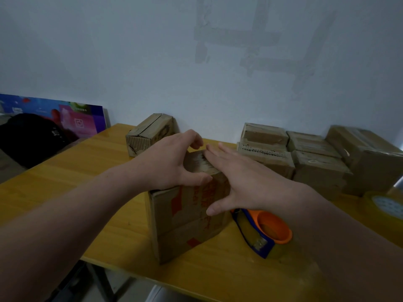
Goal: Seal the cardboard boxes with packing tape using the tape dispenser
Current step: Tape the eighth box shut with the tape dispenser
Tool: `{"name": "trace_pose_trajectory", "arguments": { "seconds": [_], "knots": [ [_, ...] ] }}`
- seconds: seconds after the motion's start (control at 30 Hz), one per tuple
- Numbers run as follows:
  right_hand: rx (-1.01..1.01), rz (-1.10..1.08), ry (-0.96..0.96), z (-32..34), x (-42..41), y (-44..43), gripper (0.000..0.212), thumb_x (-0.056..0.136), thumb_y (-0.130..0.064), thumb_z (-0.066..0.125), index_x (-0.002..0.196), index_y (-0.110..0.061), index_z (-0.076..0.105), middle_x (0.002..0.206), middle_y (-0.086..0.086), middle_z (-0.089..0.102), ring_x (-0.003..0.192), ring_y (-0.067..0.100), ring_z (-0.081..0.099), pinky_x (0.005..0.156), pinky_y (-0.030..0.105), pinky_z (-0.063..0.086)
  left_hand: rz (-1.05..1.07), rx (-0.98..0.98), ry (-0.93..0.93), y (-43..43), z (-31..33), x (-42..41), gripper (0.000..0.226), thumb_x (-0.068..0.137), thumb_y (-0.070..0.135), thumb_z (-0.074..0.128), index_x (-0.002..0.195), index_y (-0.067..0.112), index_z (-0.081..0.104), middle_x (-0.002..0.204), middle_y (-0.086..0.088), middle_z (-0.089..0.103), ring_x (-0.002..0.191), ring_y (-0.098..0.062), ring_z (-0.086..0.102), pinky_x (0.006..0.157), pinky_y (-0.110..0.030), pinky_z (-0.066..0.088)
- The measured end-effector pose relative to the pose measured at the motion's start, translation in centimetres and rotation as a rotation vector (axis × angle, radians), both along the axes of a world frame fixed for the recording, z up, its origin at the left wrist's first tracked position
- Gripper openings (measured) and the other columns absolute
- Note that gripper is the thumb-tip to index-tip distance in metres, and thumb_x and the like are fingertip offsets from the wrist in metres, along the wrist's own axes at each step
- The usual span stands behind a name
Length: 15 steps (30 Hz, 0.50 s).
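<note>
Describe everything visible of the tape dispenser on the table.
The tape dispenser has a blue plastic-looking frame, an orange hub and a roll of yellowish tape. It lies on its side on the yellow table, just right of the red-printed cardboard box. The right hand reaches over its far end to the box; no fingers hold it.

Pale wall [130, 51], perhaps patched; yellow table [98, 153]; dim light.
</note>
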State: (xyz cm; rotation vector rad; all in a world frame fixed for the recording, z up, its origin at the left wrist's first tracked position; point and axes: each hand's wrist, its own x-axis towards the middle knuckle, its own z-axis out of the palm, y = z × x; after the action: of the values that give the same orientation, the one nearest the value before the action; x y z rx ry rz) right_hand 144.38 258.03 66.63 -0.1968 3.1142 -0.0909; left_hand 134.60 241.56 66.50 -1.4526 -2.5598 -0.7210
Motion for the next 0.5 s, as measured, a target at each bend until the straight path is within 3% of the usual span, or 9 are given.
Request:
{"name": "trace_pose_trajectory", "arguments": {
  "seconds": [0.3,0.43,0.5],
  "knots": [
    [-0.068,0.014,0.09,0.1,2.2,0.4,0.104,0.071,-0.061,0.07,0.152,-0.029,0.014,0.159,-0.014,0.009,0.145,0.003,-0.004,0.118,0.034,0.012,0.033,-0.047,-0.043,0.2,0.1,-0.3,0.076,0.072,0.057,0.068,0.134,0.025,0.041,0.125,0.005,0.056,0.1,-0.006,0.05,0.084,-0.022,0.04],
    [-0.129,-0.041,0.187,0.6,3.2,0.7,0.08,0.076,-0.053,0.072,0.145,-0.039,0.033,0.153,-0.014,0.031,0.142,0.003,0.019,0.112,0.032,0.023,0.067,-0.107,-0.051,0.5,0.5,-0.4,0.074,0.075,0.058,0.065,0.136,0.025,0.041,0.124,0.001,0.056,0.097,-0.008,0.049,0.08,-0.022,0.038],
    [-0.129,-0.082,0.241,0.9,3.4,0.9,0.065,0.079,-0.051,0.07,0.138,-0.044,0.043,0.142,-0.01,0.046,0.131,0.007,0.037,0.101,0.029,0.034,0.083,-0.142,-0.061,0.7,0.6,-0.7,0.073,0.076,0.059,0.063,0.136,0.023,0.041,0.122,-0.001,0.058,0.096,-0.011,0.051,0.078,-0.023,0.039]
  ]
}}
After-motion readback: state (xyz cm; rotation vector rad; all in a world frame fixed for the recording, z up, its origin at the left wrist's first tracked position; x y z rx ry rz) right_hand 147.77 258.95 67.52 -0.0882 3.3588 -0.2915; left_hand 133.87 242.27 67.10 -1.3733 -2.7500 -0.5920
